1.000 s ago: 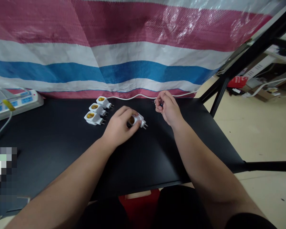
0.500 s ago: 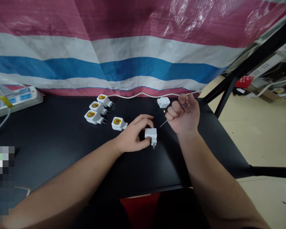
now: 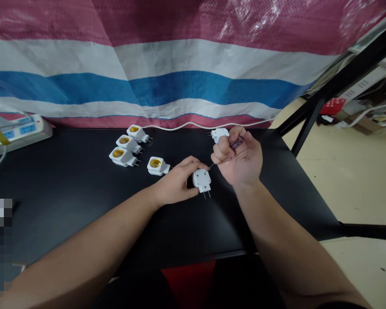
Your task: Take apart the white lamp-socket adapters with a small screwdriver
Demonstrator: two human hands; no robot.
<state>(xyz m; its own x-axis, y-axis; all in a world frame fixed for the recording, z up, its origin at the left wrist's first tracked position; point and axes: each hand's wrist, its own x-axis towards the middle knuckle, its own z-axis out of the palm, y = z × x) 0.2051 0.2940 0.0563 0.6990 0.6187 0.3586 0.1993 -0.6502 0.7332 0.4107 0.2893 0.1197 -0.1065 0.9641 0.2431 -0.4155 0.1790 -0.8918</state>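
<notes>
My left hand [image 3: 176, 182] pinches a white plug-in lamp socket [image 3: 199, 182] between thumb and fingers. Its back, with several screw holes, faces up, and its two prongs point toward me. My right hand [image 3: 239, 159] is closed around the dark, see-through handle of a screwdriver [image 3: 237, 143]. The thin shaft slants down and left, and its tip is at the upper right screw hole of the socket; whether it sits in the hole I cannot tell. Just behind my right hand lies another white lamp socket [image 3: 219, 134], partly covered by the fingers.
Left of my hands, a lamp socket [image 3: 157, 165] lies with its gold inside up. Farther left are three more, one being the nearest socket [image 3: 122, 157]. A power strip [image 3: 28, 132] is at the far left of the black table [image 3: 83, 189]. A white cable [image 3: 176, 128] runs along the back.
The held socket has turned so its screw-hole side shows. My right hand has moved left and down, bringing the screwdriver tip to the socket.
</notes>
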